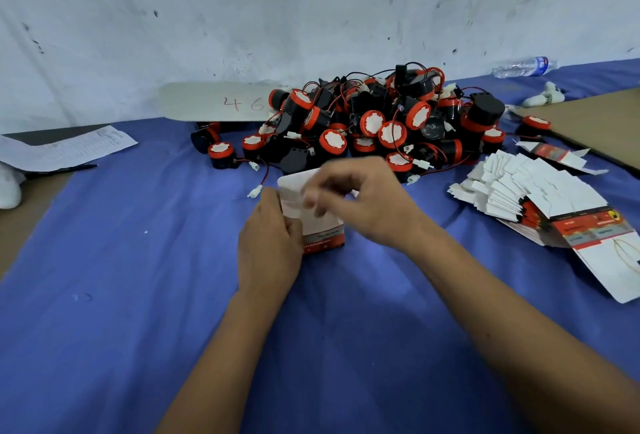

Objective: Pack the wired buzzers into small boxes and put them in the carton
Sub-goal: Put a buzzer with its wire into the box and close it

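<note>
Head camera, nearest first: I see both bare forearms reaching forward over the blue cloth (pixel 104 295) that covers the table. My left hand (pixel 273 243) wraps round the left side of a small box (pixel 320 226), fingers curled against its wall, and the box stands upright on the cloth with its red-and-grey printed band at the bottom. My right hand (pixel 360 205) is over the box's open top, fingertips bent onto a white flap; motion blur smears them, so I think they pinch the flap but I cannot be sure they do not merely press it. Whether a buzzer is inside I cannot tell.

To the right, a fanned stack of flat box blanks (pixel 540 205) lies on the cloth (white flaps up, red print on the nearer end). Just beyond the hands sits the heap of wired buzzers (pixel 374 122), black bodies with red rims and white faces, red-and-black leads ending in white plugs. At far left lies a printed sheet (pixel 65 149) with a pen (pixel 62 170) at its near edge. A brown cardboard sheet (pixel 595 125) lies at the right edge. Behind the heap a pale board marked "46" (pixel 221 103) leans at the scuffed white wall (pixel 242 11), and a plastic water bottle (pixel 523 67) lies on its side far right.
</note>
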`<state>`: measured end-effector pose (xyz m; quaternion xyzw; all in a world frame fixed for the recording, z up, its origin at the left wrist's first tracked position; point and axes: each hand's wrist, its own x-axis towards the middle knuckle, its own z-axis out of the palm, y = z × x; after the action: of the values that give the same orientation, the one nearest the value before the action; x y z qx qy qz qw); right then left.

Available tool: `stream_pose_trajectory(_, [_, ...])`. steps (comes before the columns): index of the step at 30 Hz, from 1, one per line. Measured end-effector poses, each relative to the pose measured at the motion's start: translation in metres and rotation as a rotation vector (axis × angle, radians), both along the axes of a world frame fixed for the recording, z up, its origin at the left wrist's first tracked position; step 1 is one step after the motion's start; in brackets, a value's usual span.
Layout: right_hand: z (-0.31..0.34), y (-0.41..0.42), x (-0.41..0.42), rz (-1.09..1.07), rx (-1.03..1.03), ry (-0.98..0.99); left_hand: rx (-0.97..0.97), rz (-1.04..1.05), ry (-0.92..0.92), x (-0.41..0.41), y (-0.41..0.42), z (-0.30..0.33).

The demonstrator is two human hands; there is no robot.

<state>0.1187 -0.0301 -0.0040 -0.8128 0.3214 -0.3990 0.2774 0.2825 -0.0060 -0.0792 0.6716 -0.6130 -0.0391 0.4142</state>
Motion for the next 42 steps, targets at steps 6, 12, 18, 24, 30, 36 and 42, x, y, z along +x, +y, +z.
stream_pose_trajectory(6, [-0.042,-0.087,0.011,-0.610,0.053,0.030,-0.077,0.023,-0.007,0.004,0.000,-0.004])
stream_pose_trajectory(12, [-0.052,-0.144,0.029,-0.443,0.038,0.495,-0.053,0.058,0.011,0.012,0.004,-0.005])
stream_pose_trajectory(18, [-0.057,-0.130,0.012,-0.487,-0.022,0.225,-0.070,0.076,0.016,0.013,0.008,-0.006])
stream_pose_trajectory(24, [-0.067,-0.070,-0.016,-0.371,0.137,-0.184,-0.043,0.111,0.036,0.012,0.012,-0.005])
stream_pose_trajectory(30, [-0.063,-0.027,-0.020,-0.307,0.242,-0.368,-0.045,0.190,0.057,0.012,0.026,-0.003])
stream_pose_trajectory(36, [-0.048,0.016,-0.011,-0.258,-0.028,-0.471,-0.037,0.102,0.207,0.013,0.042,-0.005])
stream_pose_trajectory(42, [-0.031,0.049,0.007,-0.212,-0.300,-0.369,-0.015,0.024,0.266,0.013,0.052,-0.008])
